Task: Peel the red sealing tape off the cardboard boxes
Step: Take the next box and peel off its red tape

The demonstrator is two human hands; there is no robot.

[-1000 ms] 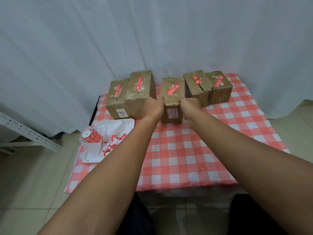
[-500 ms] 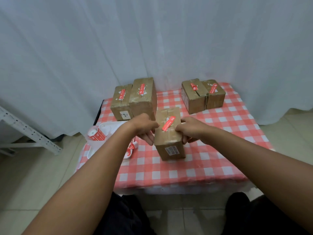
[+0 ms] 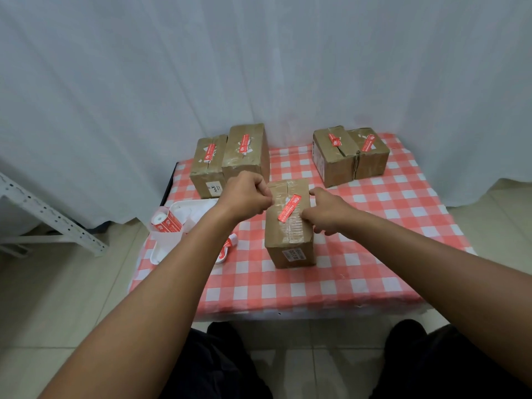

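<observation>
Box (image 3: pixel 289 223) at desk (image 3: pixel 374 254) centre, red tape (image 3: pixel 290 210) intact on top. Left hand (image 3: pixel 247 194) curled at box's left edge, grip unclear; right hand (image 3: pixel 328 211) part-open, braces right side, likely steadying for peel.

Plain white curtain (image 3: pixel 259 67) hangs across the whole back, folds pooling a bit at the floor; pale beige tiled floor (image 3: pixel 57 312) all round; small table under a red-and-white checked cloth (image 3: pixel 359 272) pushed up against the curtain; white perforated metal rack bar (image 3: pixel 49 214) slanting in at the left; light's soft and even, no hard shadows
</observation>
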